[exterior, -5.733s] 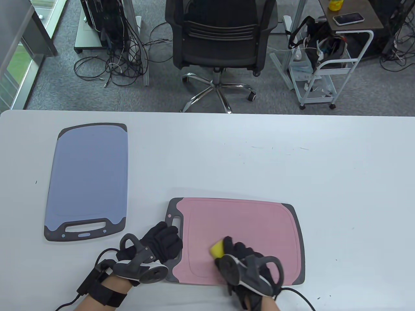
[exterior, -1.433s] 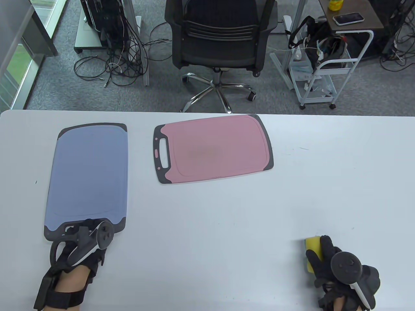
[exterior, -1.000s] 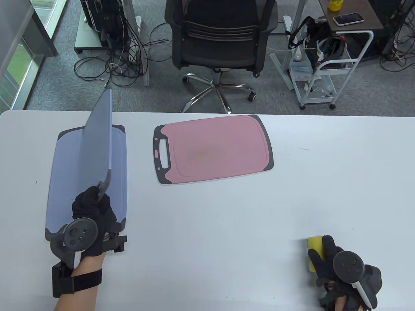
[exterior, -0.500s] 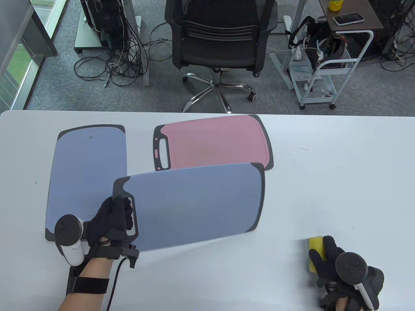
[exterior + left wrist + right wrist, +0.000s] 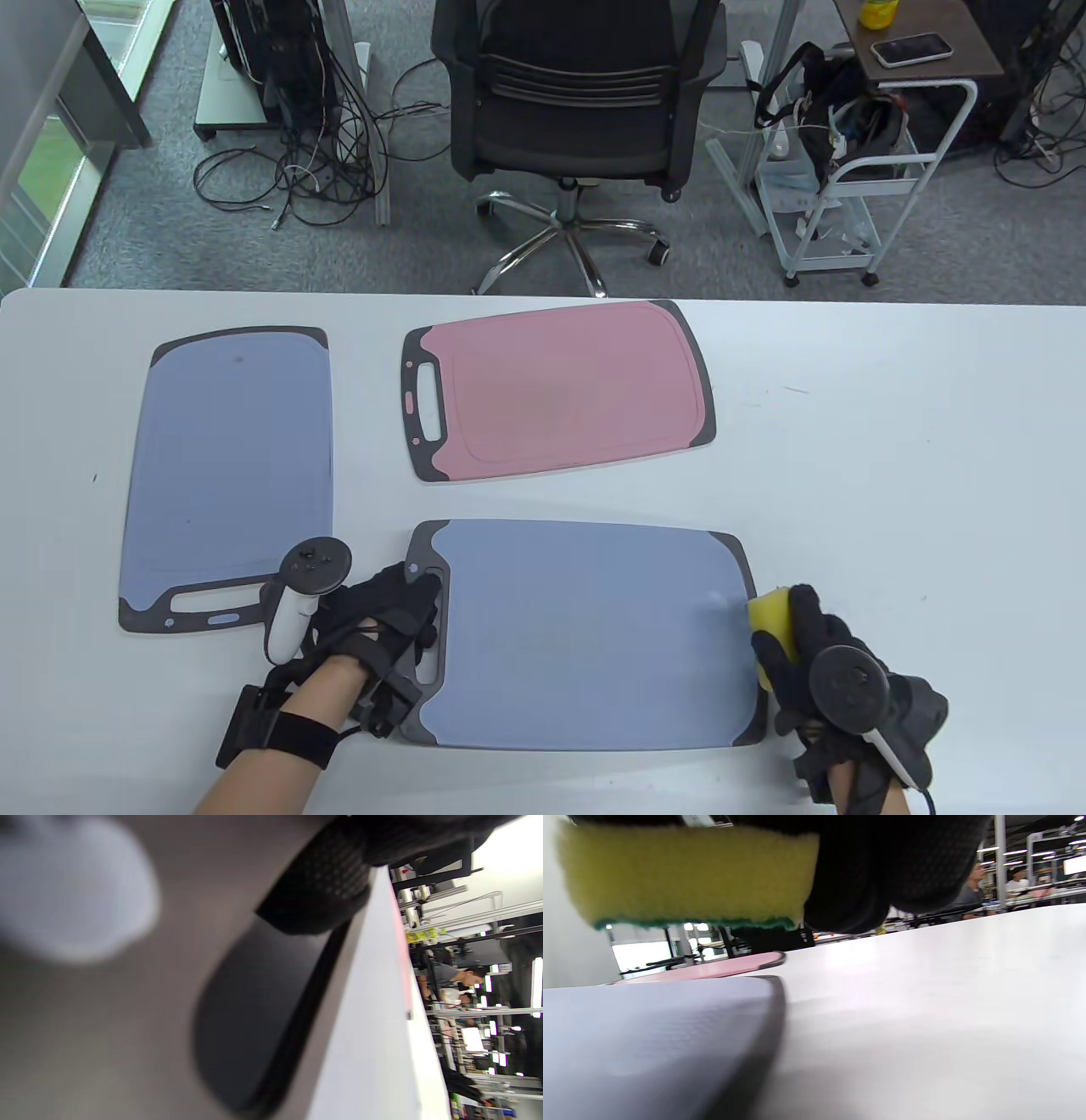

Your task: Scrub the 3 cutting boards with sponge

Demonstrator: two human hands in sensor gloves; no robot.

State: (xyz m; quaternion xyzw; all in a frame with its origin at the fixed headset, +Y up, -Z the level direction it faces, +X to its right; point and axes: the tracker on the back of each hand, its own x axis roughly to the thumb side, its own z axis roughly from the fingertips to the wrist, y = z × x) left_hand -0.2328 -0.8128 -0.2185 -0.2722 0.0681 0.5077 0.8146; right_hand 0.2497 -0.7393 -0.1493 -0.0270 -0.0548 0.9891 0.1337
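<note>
A blue cutting board lies flat at the table's front centre, handle to the left. My left hand grips that dark handle, a fingertip curled over the slot. My right hand holds a yellow sponge at the board's right edge. In the right wrist view the sponge hangs just above that board's rim. A second blue board lies at the left. A pink board lies at the far centre, also low in the right wrist view.
The white table is bare to the right of the boards. Beyond its far edge stand an office chair and a white cart. People sit far off in the wrist views' background.
My left hand lifted the upper blue board off the left one, swung it over and laid it flat at the front centre. My right hand brought the sponge left to its right edge.
</note>
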